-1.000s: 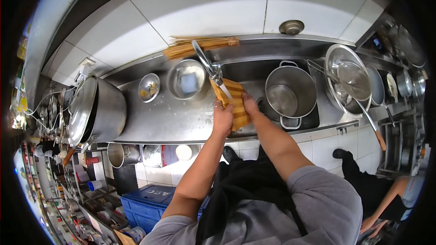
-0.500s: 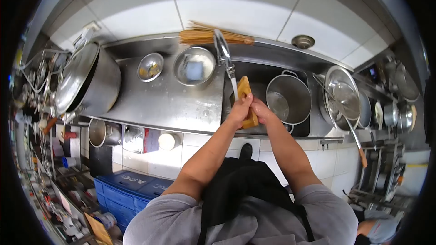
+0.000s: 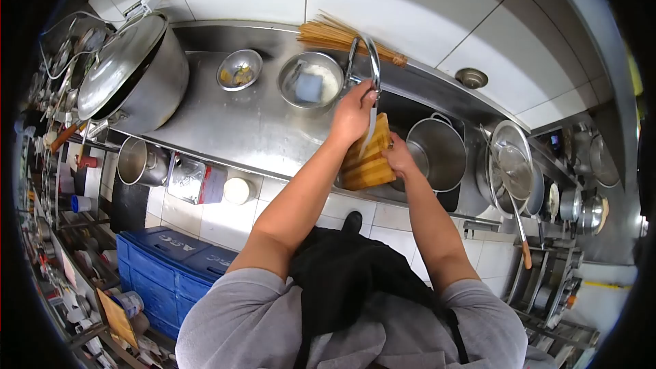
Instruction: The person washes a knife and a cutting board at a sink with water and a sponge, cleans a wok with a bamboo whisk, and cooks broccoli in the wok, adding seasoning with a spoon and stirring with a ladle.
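My left hand [image 3: 352,115] is closed around the end of the curved chrome faucet [image 3: 373,55], and water streams down from just below it. In my right hand [image 3: 398,157] is a small wooden cutting board [image 3: 369,167], gripped at its right edge and tilted over the sink [image 3: 396,109]. The water runs onto the board's striped face. Close to the right hand, a large metal pot [image 3: 441,154] stands in the sink. Left of the faucet, a metal bowl [image 3: 301,99] holds a blue sponge [image 3: 309,87] and whitish suds.
A small bowl with yellow scraps [image 3: 239,70] and a large lidded pot [image 3: 140,89] stand on the left counter. A stick broom [image 3: 342,35] lies behind the faucet. Strainers [image 3: 511,164] rest on the right. A blue crate [image 3: 164,273] is on the floor.
My left hand has left the board and risen to the faucet's end. The board has turned to show its broad face, now held by the right hand alone. The view has shifted.
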`<control>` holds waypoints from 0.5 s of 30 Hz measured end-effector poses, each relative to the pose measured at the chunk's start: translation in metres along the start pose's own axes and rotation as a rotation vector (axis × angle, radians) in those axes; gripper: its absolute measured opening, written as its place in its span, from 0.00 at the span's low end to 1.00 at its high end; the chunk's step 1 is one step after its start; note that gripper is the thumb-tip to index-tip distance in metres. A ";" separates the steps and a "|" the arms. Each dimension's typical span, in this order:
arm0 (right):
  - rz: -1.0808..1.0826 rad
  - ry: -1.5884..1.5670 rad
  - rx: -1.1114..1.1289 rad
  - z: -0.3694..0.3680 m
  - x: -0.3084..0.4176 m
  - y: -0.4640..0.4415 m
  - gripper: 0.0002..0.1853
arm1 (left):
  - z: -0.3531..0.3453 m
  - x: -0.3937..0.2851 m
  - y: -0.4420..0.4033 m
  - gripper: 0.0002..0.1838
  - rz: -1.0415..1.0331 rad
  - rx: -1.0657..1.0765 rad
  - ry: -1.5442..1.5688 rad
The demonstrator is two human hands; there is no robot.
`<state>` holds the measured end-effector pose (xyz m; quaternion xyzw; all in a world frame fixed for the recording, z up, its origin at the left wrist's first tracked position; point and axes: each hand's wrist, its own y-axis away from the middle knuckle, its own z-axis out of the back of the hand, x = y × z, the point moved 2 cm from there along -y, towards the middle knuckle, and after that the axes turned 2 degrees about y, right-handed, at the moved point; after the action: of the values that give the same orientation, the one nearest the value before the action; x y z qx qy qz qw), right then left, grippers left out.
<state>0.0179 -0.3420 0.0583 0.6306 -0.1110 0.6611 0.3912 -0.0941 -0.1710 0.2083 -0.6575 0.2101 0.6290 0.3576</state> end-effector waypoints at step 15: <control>0.120 0.118 -0.090 0.007 0.024 -0.045 0.25 | -0.037 0.058 -0.042 0.20 0.216 0.268 0.367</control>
<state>0.0549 -0.3071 0.0665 0.5643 -0.1549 0.7138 0.3847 -0.0319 -0.1604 0.1581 -0.6810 0.4222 0.5004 0.3281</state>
